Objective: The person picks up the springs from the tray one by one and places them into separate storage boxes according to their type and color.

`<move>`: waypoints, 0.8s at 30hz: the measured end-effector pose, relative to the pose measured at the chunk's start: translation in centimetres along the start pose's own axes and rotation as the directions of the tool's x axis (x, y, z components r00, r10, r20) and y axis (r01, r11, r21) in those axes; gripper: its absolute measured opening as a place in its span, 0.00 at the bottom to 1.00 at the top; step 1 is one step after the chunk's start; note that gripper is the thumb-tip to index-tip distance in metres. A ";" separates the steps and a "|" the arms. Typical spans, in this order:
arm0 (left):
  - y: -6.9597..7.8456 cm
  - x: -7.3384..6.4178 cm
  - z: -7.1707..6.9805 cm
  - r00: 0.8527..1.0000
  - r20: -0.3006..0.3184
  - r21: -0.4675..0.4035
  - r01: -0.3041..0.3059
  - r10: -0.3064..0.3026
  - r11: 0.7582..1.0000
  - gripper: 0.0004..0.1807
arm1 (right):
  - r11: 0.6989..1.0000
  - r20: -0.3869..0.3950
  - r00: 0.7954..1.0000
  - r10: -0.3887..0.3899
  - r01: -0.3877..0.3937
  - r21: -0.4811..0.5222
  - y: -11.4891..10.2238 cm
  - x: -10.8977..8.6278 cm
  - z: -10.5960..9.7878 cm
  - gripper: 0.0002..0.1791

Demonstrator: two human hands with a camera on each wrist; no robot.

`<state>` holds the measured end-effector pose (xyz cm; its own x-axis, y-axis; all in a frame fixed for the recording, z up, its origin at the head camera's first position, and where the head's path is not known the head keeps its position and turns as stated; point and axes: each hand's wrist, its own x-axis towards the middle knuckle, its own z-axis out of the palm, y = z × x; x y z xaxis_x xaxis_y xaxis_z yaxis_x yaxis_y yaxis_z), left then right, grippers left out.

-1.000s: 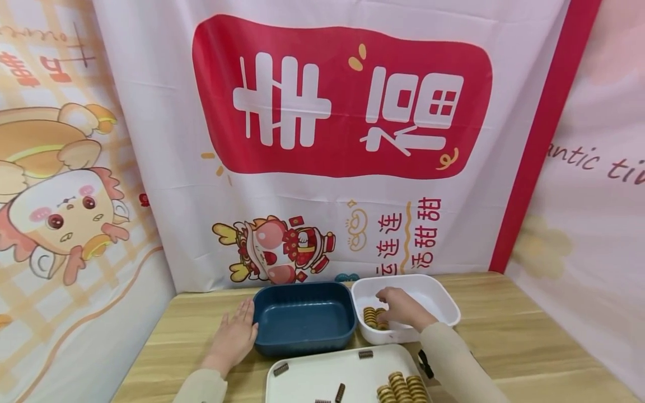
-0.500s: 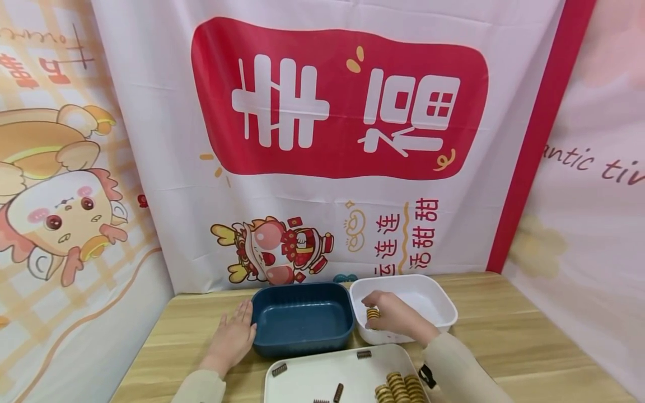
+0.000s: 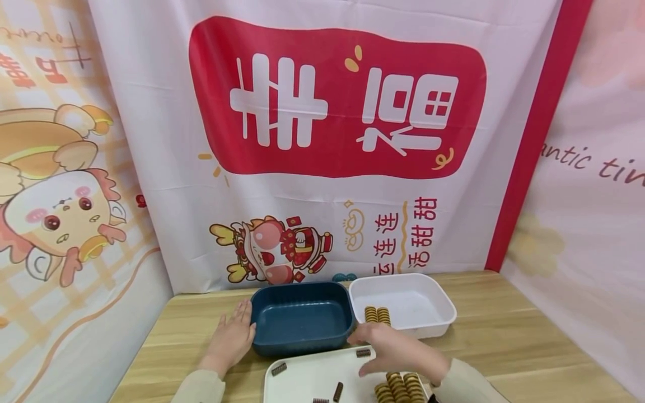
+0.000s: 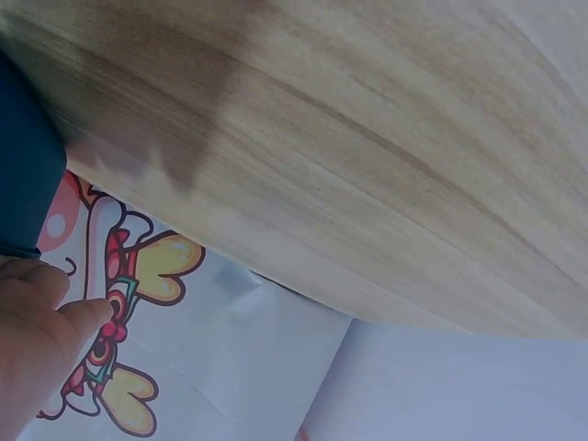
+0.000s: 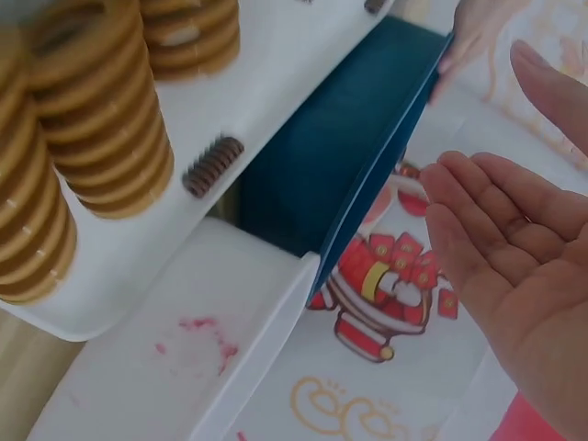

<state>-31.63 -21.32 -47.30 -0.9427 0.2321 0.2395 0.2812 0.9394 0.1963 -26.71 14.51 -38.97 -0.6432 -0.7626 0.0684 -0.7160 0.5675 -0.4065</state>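
Dark blue rectangular plastic bin (image 3: 302,323) looks smooth with soft sheen, white rectangular plastic bin (image 3: 420,309) smooth, off-white flat plastic tray (image 3: 307,385) smooth, pale wood-grain tabletop (image 3: 504,324) matt, red-and-white printed cloth backdrop (image 3: 342,117) lightly creased, golden-brown round-disc stacks (image 3: 397,387) ridged, perhaps matt, blurred up close.

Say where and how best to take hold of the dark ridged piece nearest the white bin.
Probably pinch the dark ridged piece mid-length, across its long sides, from above: it lies lengthwise, roughly along the far rim of the tray, top uncovered.
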 end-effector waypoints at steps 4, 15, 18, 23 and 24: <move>0.0 0.0 0.0 1.000 -0.003 -0.004 0.004 -0.004 1.000 0.31 | 1.000 0.046 0.999 -0.002 0.002 -0.003 -0.6 -1.1 0.4 0.25; 0.1 0.0 -0.1 1.000 -0.004 -0.004 0.002 -0.002 1.000 0.31 | 0.984 0.037 0.999 -0.023 0.029 -0.175 -0.6 -2.8 1.9 0.22; 0.1 0.0 -0.1 1.000 -0.001 -0.003 0.002 -0.002 1.000 0.31 | 0.979 0.061 0.996 0.063 -0.049 -0.200 -0.1 -3.1 2.6 0.21; 0.2 -0.1 -0.2 1.000 -0.003 -0.001 -0.002 0.002 1.000 0.31 | 0.965 0.066 0.993 0.094 -0.074 -0.252 1.0 -3.4 3.6 0.20; 0.2 -0.1 -0.2 1.000 -0.001 -0.001 -0.002 0.002 1.000 0.31 | 0.963 0.061 0.995 0.084 -0.065 -0.262 1.3 -3.4 3.7 0.20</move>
<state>-31.46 -21.18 -47.06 -0.9420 0.2333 0.2412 0.2829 0.9388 0.1967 -24.40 16.69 -43.14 -0.6831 -0.7300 -0.0216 -0.7188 0.6773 -0.1568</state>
